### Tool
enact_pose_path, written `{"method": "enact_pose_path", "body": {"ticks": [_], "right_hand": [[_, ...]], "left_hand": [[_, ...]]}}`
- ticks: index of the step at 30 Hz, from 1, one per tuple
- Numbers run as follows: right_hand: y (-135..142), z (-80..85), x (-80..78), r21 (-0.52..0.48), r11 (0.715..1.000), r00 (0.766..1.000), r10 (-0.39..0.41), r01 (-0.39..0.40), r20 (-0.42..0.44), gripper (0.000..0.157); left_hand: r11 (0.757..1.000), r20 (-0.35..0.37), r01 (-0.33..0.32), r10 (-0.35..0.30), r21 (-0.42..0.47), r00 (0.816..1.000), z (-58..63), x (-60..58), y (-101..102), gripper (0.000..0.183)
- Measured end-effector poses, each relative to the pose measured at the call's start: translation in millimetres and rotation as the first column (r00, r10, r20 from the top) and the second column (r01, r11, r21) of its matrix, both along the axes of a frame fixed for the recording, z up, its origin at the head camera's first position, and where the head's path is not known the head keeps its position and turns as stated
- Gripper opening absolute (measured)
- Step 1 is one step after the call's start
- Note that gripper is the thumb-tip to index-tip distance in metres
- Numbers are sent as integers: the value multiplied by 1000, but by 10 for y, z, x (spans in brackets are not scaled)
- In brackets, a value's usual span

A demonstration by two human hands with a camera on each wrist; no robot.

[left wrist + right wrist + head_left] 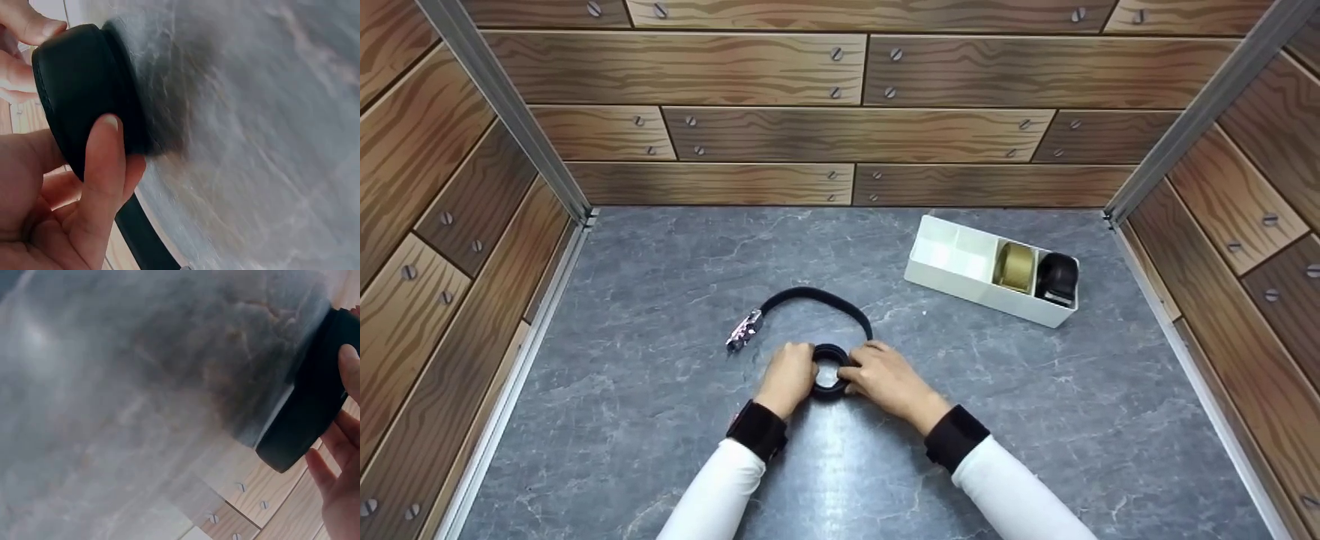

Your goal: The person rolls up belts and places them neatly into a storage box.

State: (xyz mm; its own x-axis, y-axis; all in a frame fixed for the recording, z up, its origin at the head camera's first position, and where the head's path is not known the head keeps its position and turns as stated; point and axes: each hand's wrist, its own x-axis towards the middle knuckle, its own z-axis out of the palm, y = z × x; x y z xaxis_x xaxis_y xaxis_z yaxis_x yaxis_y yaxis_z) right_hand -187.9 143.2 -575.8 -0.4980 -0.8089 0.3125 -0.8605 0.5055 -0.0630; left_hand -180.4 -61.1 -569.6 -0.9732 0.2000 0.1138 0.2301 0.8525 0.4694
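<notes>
A black belt (817, 294) lies partly rolled on the grey surface. Its coil (830, 391) stands between the two hands with its round opening facing up. From the coil a loose stretch arcs up and left to a shiny silver buckle (744, 330). The left hand (787, 375) grips the coil's left side; in the left wrist view, a finger lies flat along the outer face of the rolled belt (79, 79). On the opposite side the right hand (889, 377) pinches the coil where the loose strap leaves it. Right-hand fingers also hold the belt (309, 399) in the right wrist view.
A white divided box (982, 296) sits at the back right, slightly angled. It contains a gold-coloured roll (1017, 266) and, in the end compartment, a black roll (1057, 276). Wood-patterned walls (765, 135) with metal corner strips enclose the marbled grey surface.
</notes>
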Motion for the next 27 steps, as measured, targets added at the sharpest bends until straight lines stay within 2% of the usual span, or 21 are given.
{"method": "enact_pose_path", "body": {"ticks": [2, 6, 9, 12, 14, 17, 22, 24, 27], "right_hand": [[12, 19, -8, 20, 1000, 1000, 0, 0, 19, 27], [39, 59, -26, 59, 998, 997, -18, 14, 72, 38], [34, 71, -34, 86, 996, 994, -13, 4, 104, 37], [16, 68, -32, 93, 996, 992, -1, -11, 127, 32], [6, 66, -28, 79, 997, 991, -1, -10, 135, 30], [-4, 50, -27, 51, 999, 994, -6, 0, 111, 27], [-27, 13, -7, 13, 1000, 999, -18, 17, 36, 22], [-47, 11, 11, 5, 1000, 999, -25, 25, 28, 22], [-77, 17, 38, 15, 999, 999, -29, 29, 32, 23]], "left_hand": [[999, 9, 30, -30, -32, 1000, 7, -17, -14, 6], [983, 20, 143, -142, -111, 990, 22, -60, -65, 7], [966, 9, 218, -219, -143, 976, 27, -84, -105, 7], [960, -5, 238, -242, -144, 970, 18, -94, -132, 6], [966, -11, 220, -224, -136, 975, 7, -88, -134, 4], [982, -7, 153, -155, -110, 988, -2, -65, -120, 12], [998, 56, 38, -35, -57, 998, 7, 1, -80, 16], [998, 68, 22, -18, -58, 998, 9, 17, -67, 12], [997, 39, 18, -15, -81, 999, 6, 23, -62, 7]]}}
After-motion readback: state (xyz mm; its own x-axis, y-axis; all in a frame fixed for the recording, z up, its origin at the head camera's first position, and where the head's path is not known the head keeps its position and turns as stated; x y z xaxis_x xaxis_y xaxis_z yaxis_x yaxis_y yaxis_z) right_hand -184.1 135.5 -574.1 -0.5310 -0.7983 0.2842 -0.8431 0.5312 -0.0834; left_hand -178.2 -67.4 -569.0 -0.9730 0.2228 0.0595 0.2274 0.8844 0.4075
